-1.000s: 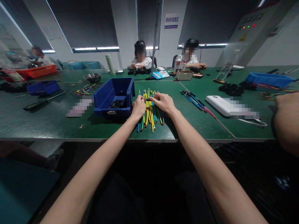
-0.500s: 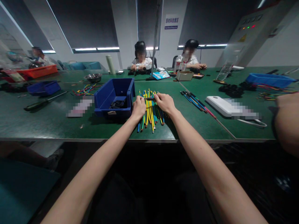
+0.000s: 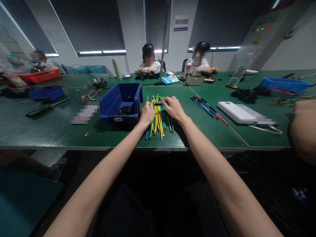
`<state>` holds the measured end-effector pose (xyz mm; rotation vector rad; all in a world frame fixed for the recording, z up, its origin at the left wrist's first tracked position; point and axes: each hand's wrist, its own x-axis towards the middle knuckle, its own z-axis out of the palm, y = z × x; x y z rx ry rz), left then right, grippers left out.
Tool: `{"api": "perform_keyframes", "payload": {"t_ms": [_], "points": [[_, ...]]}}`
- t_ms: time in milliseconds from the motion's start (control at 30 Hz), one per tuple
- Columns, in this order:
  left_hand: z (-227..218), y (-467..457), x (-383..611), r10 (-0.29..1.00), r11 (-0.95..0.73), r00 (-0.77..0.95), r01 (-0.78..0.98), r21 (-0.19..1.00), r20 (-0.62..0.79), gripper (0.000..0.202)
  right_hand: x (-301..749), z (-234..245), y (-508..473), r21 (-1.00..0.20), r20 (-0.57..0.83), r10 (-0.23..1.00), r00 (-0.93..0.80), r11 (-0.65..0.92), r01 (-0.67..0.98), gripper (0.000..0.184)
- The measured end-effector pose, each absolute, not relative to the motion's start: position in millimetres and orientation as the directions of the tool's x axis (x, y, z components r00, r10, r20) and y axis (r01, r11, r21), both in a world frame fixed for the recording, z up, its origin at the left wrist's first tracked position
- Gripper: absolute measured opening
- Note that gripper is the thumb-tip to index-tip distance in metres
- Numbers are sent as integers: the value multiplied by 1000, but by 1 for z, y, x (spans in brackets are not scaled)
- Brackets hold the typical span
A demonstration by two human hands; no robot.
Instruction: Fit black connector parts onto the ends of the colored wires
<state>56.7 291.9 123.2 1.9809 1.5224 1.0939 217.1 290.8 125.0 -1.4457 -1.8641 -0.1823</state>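
A short black tube-like piece [image 3: 158,104] spans the gap between my two hands, above a pile of cut wires. My left hand [image 3: 147,113] pinches its left end, and the fingers of my right hand [image 3: 173,108] are closed at the other end. Exactly what the fingertips cover is hidden. Beneath lie the yellow, green and blue wires [image 3: 161,123], side by side with their ends toward me. Just left of my left hand stands a blue bin [image 3: 106,113] with black parts [image 3: 125,110] inside.
Blue and red wires with black ends [image 3: 206,107] lie to the right, near a white power bank [image 3: 234,112]. A screwdriver [image 3: 37,113] and a smaller blue bin [image 3: 46,93] are at left. Co-workers sit across the table; another person's arm [image 3: 304,128] shows at right.
My right hand's fingers have shifted slightly on the black piece and its knuckles sit a little higher. My left hand barely moves. Across the table, a co-worker's hands have moved.
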Motion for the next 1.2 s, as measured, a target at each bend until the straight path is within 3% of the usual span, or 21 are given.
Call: {"api": "perform_keyframes", "payload": {"t_ms": [300, 1200], "points": [[122, 290, 56, 925, -353, 94, 572, 740, 369, 17, 215, 128, 287, -393, 664, 746, -51, 407, 825, 26], [126, 286, 53, 934, -337, 116, 603, 723, 338, 25, 215, 128, 286, -399, 631, 772, -74, 405, 823, 27]]}}
